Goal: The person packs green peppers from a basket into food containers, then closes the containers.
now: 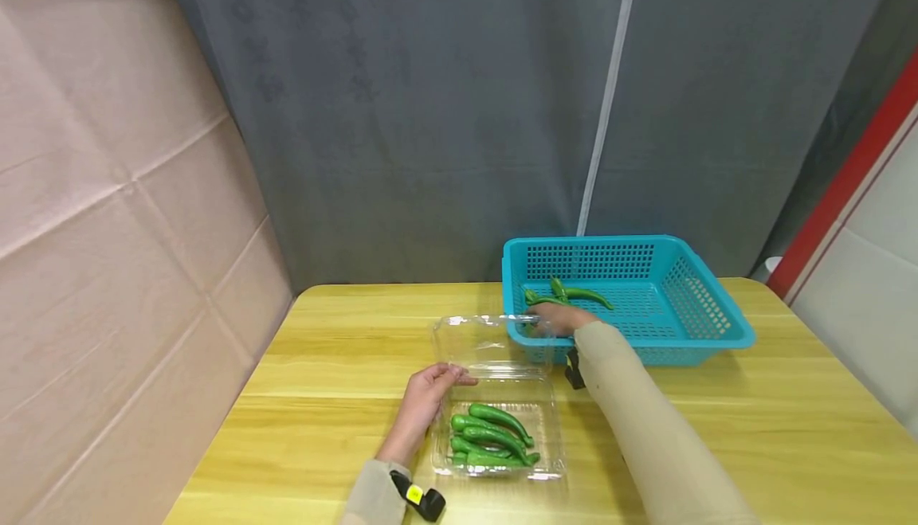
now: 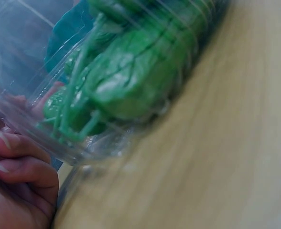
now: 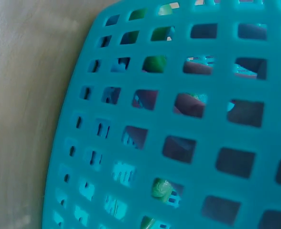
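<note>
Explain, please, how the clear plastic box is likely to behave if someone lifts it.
The clear box would probably flex, since its walls look thin and see-through. Its open lid may swing, as it seems joined along one edge. The green peppers lie loose inside, so they could slide if it tilts.

Faces a dark grey curtain (image 1: 430, 111) across the back, softly wrinkled, with a pale strip (image 1: 612, 87) slanting down right of centre. Shows on the left a pale pinkish wall covering (image 1: 93, 143), creased into large rectangles by fold lines. Carries on the right a slanting red band (image 1: 841, 190) beside a whitish panel (image 1: 878, 294), with a small white object (image 1: 771, 264) low by the band, partly hidden. Has in front a wooden table (image 1: 337, 350) with yellowish, streaked grain and rounded far corners, reaching close to the curtain. Looks fairly evenly lit, with soft sheen on the wood.
</note>
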Demonstrator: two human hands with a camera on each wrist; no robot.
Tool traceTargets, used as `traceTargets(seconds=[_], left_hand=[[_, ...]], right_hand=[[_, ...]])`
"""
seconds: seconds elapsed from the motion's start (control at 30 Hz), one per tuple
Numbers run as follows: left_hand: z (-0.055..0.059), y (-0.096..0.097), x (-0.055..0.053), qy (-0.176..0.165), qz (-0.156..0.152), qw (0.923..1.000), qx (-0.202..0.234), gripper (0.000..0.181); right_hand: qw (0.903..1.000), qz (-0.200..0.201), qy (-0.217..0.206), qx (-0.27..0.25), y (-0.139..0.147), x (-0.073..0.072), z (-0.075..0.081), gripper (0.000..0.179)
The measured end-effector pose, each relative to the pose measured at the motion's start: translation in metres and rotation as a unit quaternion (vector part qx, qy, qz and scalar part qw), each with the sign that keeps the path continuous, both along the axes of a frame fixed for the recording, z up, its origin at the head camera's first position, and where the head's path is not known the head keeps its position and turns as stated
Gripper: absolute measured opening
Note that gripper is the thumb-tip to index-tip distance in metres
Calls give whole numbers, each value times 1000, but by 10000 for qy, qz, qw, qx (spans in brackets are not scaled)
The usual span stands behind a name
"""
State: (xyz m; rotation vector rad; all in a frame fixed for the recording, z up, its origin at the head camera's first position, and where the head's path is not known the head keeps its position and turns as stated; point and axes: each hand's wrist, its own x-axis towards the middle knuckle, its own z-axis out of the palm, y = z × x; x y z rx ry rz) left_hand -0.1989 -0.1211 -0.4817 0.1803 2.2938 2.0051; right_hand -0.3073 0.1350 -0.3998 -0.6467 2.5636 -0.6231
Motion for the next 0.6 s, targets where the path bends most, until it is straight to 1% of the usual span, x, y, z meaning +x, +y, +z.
traceTargets(seconds=[0.13,0.17,0.23,0.4,0.5,0.6], left_hand=[[-15,-2,-7,138,61,9999,-7,35],[-14,-2,-6,138,65,9999,-6,34],[-9,-1,-4,140,40,9999,56,32],[9,1,5,47,-38,9999,93,27],[13,1,7,11,-67,10000,46,28],[14,2,8,-12,-79,10000,19,29]], right_hand=[[9999,-25,-56,-124,0,0,0,50],[9998,-36,-81,-150,0,0,0,49],[9996,-51,-127,-227,0,0,0,49],[9991,-137,-184,-366,1,-2,-2,46],[9989,-200,-150,-408,1,-3,-4,48],[9983,-295,-150,-472,0,-4,-5,56]])
